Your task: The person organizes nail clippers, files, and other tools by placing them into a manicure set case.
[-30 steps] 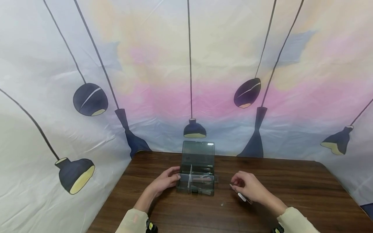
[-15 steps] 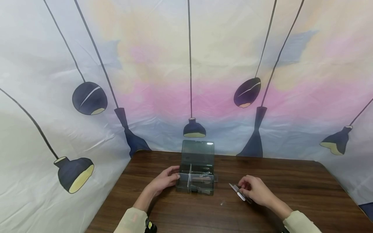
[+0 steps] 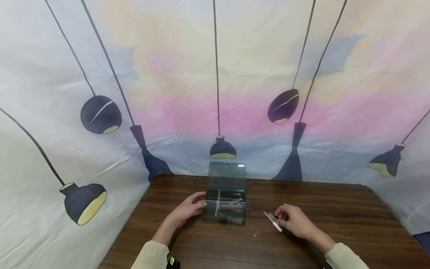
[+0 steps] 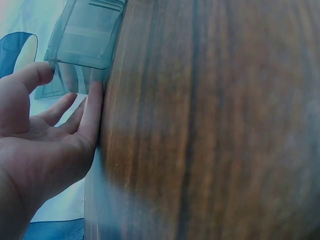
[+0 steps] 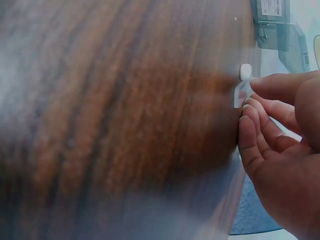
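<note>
A translucent grey-green plastic box [image 3: 226, 175] stands with its lid up in the head view. Dividers split its base, and small items lie in the compartments. My left hand [image 3: 189, 207] touches its left side, thumb at the rim and fingers stretched along the wall, as the left wrist view shows too. To the right of the box, my right hand [image 3: 295, 221] pinches a thin clear plastic piece [image 5: 240, 95] between thumb and fingertips, low at the table. Right beside that lies a slim white-handled item [image 3: 277, 226] with a pointed end; its kind is too small to tell.
The dark wood-grain table [image 3: 215, 250] carries all of this. A tiny clear scrap [image 3: 255, 234] lies in front of the box. Behind the table's far edge hangs a cloth backdrop [image 3: 188, 74] printed with lamps.
My right hand has drawn back a little to the right, so more of the white-handled item shows. The left hand and the box stay as they were.
</note>
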Available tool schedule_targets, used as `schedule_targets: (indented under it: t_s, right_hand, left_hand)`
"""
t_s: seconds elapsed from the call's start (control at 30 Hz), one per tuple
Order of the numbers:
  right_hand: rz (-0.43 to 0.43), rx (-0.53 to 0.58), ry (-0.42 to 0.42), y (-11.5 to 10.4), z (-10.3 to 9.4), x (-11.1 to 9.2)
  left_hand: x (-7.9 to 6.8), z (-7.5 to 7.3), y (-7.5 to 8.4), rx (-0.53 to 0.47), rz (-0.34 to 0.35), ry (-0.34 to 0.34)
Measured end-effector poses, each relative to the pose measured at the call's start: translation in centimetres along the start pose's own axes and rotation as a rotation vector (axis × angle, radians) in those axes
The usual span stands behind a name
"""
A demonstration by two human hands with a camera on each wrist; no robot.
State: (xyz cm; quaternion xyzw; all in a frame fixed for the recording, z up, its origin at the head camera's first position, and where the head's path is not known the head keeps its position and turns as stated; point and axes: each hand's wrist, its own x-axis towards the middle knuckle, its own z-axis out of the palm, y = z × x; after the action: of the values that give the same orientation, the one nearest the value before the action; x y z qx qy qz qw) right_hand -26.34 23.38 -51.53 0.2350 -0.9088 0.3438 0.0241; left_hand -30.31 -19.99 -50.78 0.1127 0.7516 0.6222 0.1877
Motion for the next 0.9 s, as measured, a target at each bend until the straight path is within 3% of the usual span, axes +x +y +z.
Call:
schedule_targets:
  t_s: [0.3,0.9]
  right_hand:
    - [0.049,0.007,-0.008,-0.25,0.27,0.12]
    - [0.011,-0.002,0.02,-0.63,0.38,-0.19]
  left_hand:
    - [-0.11,-0.22,-0.12,0.006,0.005,-0.009]
    - [0.24,-0.28,-0.15,-0.001,0.008,-0.014]
